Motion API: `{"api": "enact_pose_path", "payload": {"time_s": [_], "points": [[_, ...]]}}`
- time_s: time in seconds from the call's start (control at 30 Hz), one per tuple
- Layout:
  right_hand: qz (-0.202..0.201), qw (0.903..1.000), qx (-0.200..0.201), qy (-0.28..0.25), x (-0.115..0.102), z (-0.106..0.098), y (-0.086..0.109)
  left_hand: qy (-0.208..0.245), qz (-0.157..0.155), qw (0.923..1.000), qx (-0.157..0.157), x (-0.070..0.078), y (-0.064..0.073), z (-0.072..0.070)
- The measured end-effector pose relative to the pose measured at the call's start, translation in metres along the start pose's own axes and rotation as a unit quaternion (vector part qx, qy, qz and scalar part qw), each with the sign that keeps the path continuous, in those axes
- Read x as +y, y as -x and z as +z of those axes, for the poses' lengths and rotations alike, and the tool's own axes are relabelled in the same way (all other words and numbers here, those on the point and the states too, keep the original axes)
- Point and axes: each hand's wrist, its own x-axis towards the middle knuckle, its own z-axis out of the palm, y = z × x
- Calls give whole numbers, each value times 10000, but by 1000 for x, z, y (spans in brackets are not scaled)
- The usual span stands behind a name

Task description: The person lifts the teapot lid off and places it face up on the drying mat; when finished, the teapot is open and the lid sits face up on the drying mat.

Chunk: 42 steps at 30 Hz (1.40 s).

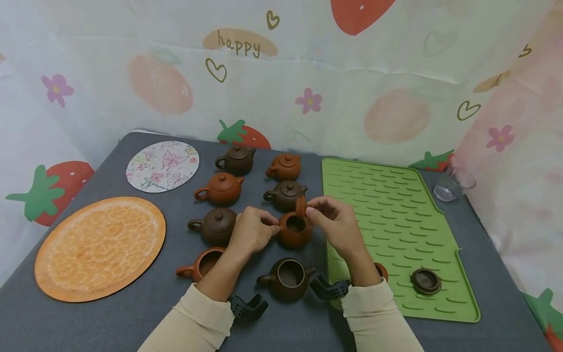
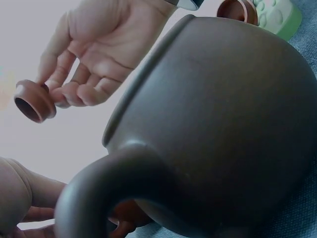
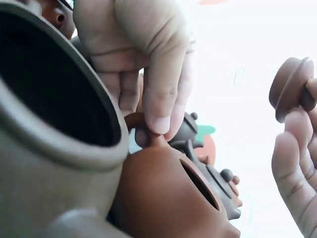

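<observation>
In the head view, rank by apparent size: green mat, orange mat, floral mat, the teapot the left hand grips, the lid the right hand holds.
Largest to smallest:
1. Green mat
2. Orange mat
3. Floral mat
4. Gripped teapot
5. Held lid

I can read one word plainly from here, "happy" (image 1: pixel 239 45), hand-lettered in lower-case dark gold on a tan oval (image 1: pixel 210 41) printed on the pale hanging cloth (image 1: pixel 316 63) behind the table; over to the right, on the same print, a second tan oval (image 1: pixel 482 87) carries lettering too slanted for me to make out for certain, and a small dark gold mark (image 1: pixel 525 50) above it may be a letter, though I can't tell which
</observation>
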Motion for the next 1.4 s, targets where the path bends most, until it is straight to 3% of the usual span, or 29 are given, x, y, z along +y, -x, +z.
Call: {"api": "enact_pose_path", "payload": {"time_s": [0.17, 0.33, 0.57, 0.77, 0.97, 1.13, 1.4], "points": [[235, 9944, 124, -1027, -4, 1, 1, 45, -50, 10000, -53, 0, 0, -1], [207, 9783, 21, -2063, -8, 2, 1, 62, -51, 9999, -97, -1, 0, -1], [-69, 9578, -271, -2861, -11, 0, 0, 58, -78, 9999, -92, -1, -1, -2], [-344, 9520, -490, -3002, -15, -1, 0, 52, -29, 10000, -79, -1, 0, -2], [-468, 9513, -441, -3016, -24, -3, 3, 31, -7, 10000, -75, 0, 0, -2], [-560, 9588, -187, -2779, -32, -4, 8, 34, -8, 10000, -85, -2, 1, -1], [-459, 9787, 266, -1984, -49, -13, 22, 51, 61, 9999, -62, -2, 1, -1]]}}
